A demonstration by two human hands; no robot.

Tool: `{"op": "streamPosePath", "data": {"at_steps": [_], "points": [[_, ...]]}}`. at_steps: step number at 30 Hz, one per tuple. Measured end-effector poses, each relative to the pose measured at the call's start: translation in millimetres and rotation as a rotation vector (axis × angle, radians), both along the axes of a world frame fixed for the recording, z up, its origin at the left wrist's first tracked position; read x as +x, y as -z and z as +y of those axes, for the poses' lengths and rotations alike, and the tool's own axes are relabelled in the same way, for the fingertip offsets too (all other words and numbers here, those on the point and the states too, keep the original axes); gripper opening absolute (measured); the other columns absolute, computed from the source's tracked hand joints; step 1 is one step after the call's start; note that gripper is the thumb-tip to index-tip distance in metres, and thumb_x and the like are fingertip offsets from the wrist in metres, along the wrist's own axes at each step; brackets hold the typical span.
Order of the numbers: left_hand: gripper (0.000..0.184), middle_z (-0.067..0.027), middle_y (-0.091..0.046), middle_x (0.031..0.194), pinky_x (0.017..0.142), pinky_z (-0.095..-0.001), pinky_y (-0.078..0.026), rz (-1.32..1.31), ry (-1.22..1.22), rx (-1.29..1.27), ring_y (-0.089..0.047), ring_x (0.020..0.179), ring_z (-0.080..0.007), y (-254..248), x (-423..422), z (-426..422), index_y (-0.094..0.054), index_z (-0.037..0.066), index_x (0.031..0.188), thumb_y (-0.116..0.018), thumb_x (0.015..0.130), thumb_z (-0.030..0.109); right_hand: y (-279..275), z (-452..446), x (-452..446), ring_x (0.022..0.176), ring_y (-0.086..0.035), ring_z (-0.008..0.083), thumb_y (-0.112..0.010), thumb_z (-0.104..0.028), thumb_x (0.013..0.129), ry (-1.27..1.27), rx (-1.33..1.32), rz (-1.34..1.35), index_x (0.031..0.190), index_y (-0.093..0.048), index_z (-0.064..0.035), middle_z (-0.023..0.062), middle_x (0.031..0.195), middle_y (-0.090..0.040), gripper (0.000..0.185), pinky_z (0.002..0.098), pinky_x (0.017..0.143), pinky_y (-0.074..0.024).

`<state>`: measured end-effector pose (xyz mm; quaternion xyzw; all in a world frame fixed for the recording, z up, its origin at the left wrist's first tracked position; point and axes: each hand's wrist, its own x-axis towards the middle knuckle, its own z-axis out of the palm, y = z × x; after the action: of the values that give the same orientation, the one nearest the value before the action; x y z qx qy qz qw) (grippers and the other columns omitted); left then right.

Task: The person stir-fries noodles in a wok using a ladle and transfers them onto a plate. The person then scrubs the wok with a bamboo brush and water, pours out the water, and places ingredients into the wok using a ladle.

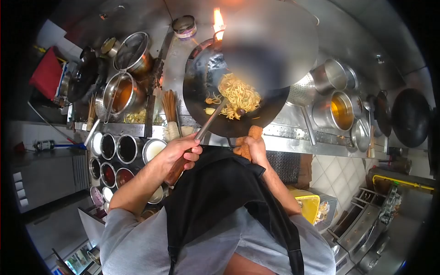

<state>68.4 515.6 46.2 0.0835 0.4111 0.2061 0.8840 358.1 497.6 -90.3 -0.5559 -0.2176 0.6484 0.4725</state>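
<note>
My left hand [181, 153] is closed around the wooden grip of a long-handled wok utensil [211, 121]. Its metal shaft slants up into the noodles [240, 94], which hide the head, so I cannot tell a ladle from a spatula. The noodles lie with some darker pieces in a large black wok [195, 103]. At the wok's near edge, my right hand [256, 147] grips a folded orange-brown cloth [255, 133]; a dark handle shows beside it. Flame [218, 20] rises behind the far rim. A grey blur covers the wok's upper right.
Several seasoning pots [127, 147] stand at left, below a strainer over a pot [120, 94]. A bamboo brush [170, 110] stands left of the wok. To the right are a perforated skimmer [302, 94] and a pot of yellow liquid [340, 110]. A yellow bin [309, 206] sits lower right.
</note>
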Motion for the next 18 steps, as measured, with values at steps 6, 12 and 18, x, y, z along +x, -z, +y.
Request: {"op": "streamPosePath", "data": {"at_steps": [6, 12, 18], "points": [[0.030, 0.0026, -0.051, 0.079, 0.037, -0.0229, -0.043, 0.218, 0.057, 0.134, -0.047, 0.051, -0.0042, 19.3, 4.2, -15.5, -0.048, 0.014, 0.130, -0.050, 0.101, 0.013, 17.5, -2.2, 15.1, 0.077, -0.069, 0.0261, -0.053, -0.004, 0.083, -0.030, -0.009, -0.001, 0.109, -0.057, 0.0078, 0.0157, 0.094, -0.067, 0.030, 0.0379, 0.068, -0.0598], [0.048, 0.0017, -0.049, 0.074, 0.039, -0.0251, -0.039, 0.194, -0.188, 0.101, -0.044, 0.050, -0.0057, 35.9, 53.8, -54.0, -0.036, 0.007, 0.143, -0.054, 0.099, 0.009, 18.9, 18.4, 62.0, 0.078, -0.067, 0.0199, -0.057, -0.007, 0.083, -0.273, 0.048, -0.113, 0.103, -0.065, 0.0011, 0.0083, 0.093, -0.068, 0.022, 0.0305, 0.067, -0.0543], [0.056, 0.0037, -0.047, 0.073, 0.040, -0.0236, -0.037, 0.128, -0.600, 0.164, -0.042, 0.047, -0.0025, 39.4, 161.4, -152.8, -0.034, 0.009, 0.152, -0.053, 0.099, 0.008, 35.0, 51.5, 154.6, 0.086, -0.070, 0.0239, -0.061, -0.016, 0.084, -0.640, 0.085, -0.117, 0.105, -0.068, 0.0045, 0.0129, 0.096, -0.071, 0.030, 0.0360, 0.073, -0.0569]]}}
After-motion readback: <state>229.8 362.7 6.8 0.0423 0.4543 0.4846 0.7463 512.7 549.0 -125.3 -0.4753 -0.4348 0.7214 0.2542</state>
